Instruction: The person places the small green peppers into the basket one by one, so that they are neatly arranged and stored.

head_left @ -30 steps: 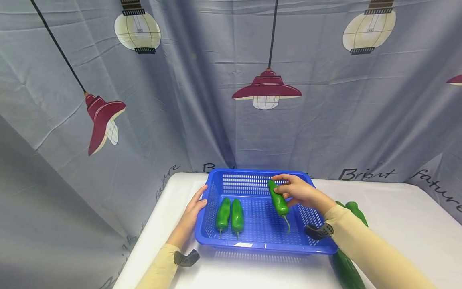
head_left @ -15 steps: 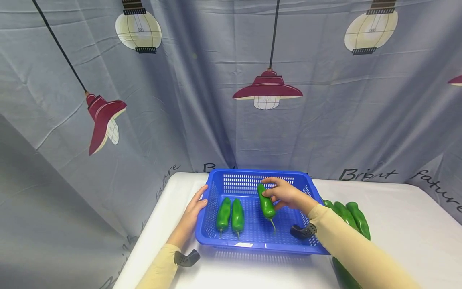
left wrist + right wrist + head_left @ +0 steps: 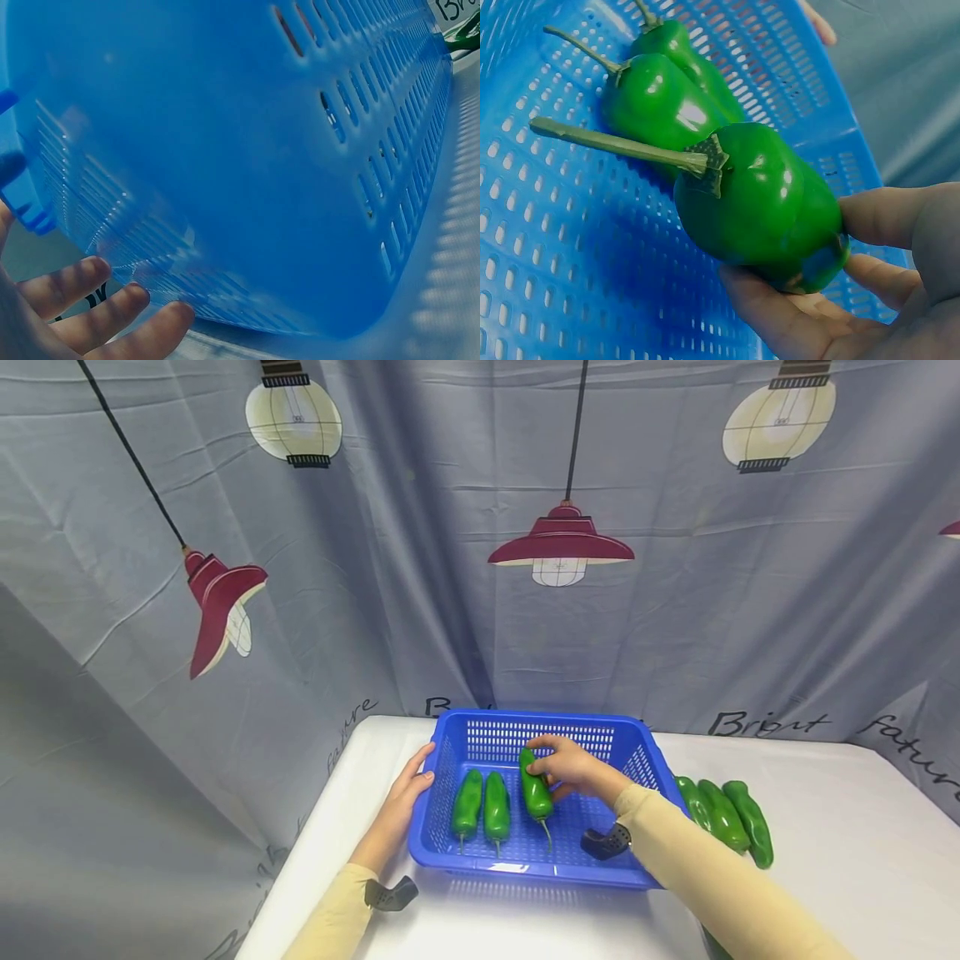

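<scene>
A blue plastic basket [image 3: 540, 867] with slotted walls stands on the white table. My right hand [image 3: 573, 768] reaches into it and grips a green pepper [image 3: 535, 789] between thumb and fingers, the stem towards me. In the right wrist view, the thumb and fingertips wrap the sides of this pepper [image 3: 769, 206]. Two more green peppers, an outer one [image 3: 467, 802] and an inner one [image 3: 497, 806], lie side by side on the basket floor to its left. My left hand [image 3: 401, 797] rests against the basket's left side, fingers extended along the outer wall in the left wrist view.
Several green peppers [image 3: 723, 817] lie on the table right of the basket. Part of another dark green vegetable [image 3: 714, 945] shows beside my right sleeve [image 3: 720, 877]. A grey curtain [image 3: 420, 568] printed with lamps hangs behind the table [image 3: 825, 810].
My right hand has carried the gripped pepper leftward and a little lower inside the basket, beside the two lying peppers. The left hand has stayed at the basket's side.
</scene>
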A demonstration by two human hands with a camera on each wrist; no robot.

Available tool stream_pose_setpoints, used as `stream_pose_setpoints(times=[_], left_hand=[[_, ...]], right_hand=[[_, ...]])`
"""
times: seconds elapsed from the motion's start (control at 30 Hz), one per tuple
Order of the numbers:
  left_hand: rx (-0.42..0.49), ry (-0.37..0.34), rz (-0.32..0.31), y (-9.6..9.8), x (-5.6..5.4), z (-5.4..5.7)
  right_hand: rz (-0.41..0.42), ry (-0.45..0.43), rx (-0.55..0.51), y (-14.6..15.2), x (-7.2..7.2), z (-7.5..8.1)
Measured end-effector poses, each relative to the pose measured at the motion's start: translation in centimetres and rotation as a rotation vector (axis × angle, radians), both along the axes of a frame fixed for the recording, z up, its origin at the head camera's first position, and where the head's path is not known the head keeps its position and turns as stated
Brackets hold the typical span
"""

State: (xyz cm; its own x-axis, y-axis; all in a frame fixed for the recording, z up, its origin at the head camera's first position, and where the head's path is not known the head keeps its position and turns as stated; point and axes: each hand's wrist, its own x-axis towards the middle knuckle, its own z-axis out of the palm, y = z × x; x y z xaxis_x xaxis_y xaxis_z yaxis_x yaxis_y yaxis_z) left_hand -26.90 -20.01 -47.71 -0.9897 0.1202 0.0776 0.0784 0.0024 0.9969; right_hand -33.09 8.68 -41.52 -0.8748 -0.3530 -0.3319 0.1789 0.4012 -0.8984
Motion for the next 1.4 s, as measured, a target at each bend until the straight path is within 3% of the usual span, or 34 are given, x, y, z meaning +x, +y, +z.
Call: stream_pose_setpoints(times=[0.53,1.4], left_hand=[[-0.014,0.019,-0.003,-0.1,-0.2,-0.1],[-0.005,0.006,0.009,0.0,0.0,0.0]], right_hand=[[-0.025,0.010,0.081,-2.0,0.4,-1.4],[0.016,-0.003,0.087,-3.7,0.6,-1.5]])
